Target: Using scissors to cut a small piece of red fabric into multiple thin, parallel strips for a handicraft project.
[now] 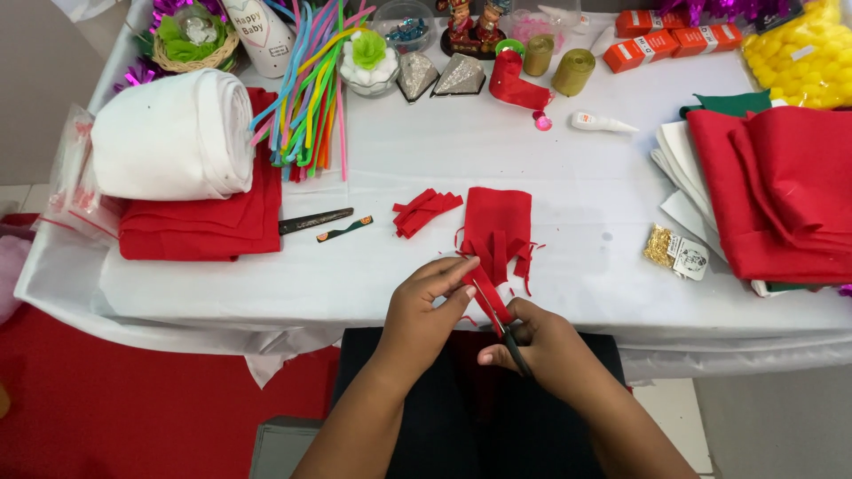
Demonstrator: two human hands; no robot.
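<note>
At the table's near edge my left hand (430,306) pinches a narrow strip of red felt (484,297). My right hand (532,341) grips a pair of scissors (504,326) whose blades close on that strip. Just beyond lies a red felt piece (497,217) with cut strips hanging from its near end. A small pile of cut red strips (424,211) sits to its left.
A white felt roll (177,133) rests on folded red felt (200,226) at the left. Coloured pipe cleaners (311,84), a glue bottle (599,122), ribbon rolls (572,71), orange boxes (666,40), yellow pompoms (803,53) and stacked red felt (781,191) fill the back and right.
</note>
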